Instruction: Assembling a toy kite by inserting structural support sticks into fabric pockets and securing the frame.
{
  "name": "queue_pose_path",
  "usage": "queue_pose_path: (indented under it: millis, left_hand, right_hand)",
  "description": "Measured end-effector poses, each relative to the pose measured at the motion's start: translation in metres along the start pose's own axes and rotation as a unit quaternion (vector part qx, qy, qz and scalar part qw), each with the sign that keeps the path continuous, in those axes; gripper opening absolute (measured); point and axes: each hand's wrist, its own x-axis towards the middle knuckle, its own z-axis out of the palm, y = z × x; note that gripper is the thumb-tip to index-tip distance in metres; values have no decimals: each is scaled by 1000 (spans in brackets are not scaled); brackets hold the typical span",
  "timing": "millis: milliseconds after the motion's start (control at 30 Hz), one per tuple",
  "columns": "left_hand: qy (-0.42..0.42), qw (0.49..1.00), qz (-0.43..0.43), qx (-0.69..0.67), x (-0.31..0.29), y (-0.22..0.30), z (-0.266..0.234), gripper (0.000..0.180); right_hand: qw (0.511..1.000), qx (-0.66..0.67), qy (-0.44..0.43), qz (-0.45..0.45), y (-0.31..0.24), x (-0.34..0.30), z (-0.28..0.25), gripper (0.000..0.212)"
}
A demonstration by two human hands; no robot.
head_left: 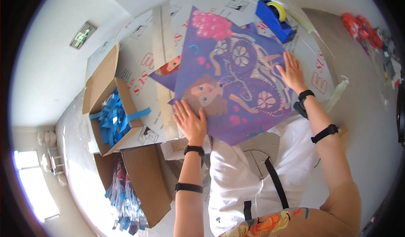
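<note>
A purple kite-shaped sheet (202, 55), printed with a cartoon girl, pink hearts and a bicycle, lies in front of me on the table. Its near edge hangs over my lap. My left hand (190, 122) rests flat on its lower left edge, fingers spread. On the right edge, my right hand (292, 73) lies with its fingers stretched out, gripping nothing. From under the sheet, at its left, sticks out another purple printed piece (168, 70) showing a red-haired figure. How many pieces lie beneath is hidden.
A blue tape dispenser (274, 21) with yellow tape stands at the far right. On the left, an open cardboard box (101, 78) holds blue strips (113, 116). Below it, another cardboard box (147, 182) contains clear-bagged items (125, 205). Red bundles (362, 29) lie far right.
</note>
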Motion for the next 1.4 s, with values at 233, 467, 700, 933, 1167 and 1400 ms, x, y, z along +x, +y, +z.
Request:
queue_pose_path:
  millis: [233,467,700,933,1167,1400]
  left_hand:
    - [18,999,-34,15,-1,5,-7,71]
    - [45,999,19,-14,-6,-9,-7,64]
    - [16,991,102,-85,-2,-11,6,58]
    - [-14,996,81,-45,2,-3,-5,63]
    - [-124,985,-29,117,15,30,-7,62]
    - [-77,963,221,-131,23,148,17,63]
  right_hand:
    - [996,14,-81,-18,-18,10,-31,73]
    - [927,293,-77,-223,-259,-69,-75,60]
    - [926,247,-72,-277,-280,-59,-39,57]
    - [985,91,-49,-137,-128,-15,-24,72]
    - [998,45,-10,-32,-59,-4,-14,79]
    - [997,76,17,-23,-63,-3,-18,79]
